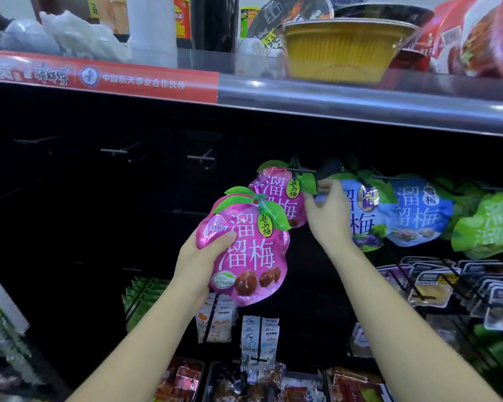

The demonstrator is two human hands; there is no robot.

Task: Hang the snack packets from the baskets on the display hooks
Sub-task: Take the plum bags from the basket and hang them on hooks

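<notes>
My left hand [199,265] grips a pink plum snack packet [253,253] with green leaf tabs, held up in front of the dark display panel; a second like packet seems stacked behind it. Another pink packet [276,192] hangs on a display hook [302,170] just above and to the right. My right hand [327,210] is at that hanging packet's right edge, its fingers curled beside the green leaf tab; I cannot tell whether they pinch it. No basket is in view.
Bare hooks [114,151] [201,158] stick out of the dark panel to the left. Blue packets [418,210] and green packets [488,224] hang to the right. A shelf [360,103] with noodle bowls runs overhead. More hanging snacks fill the rows below.
</notes>
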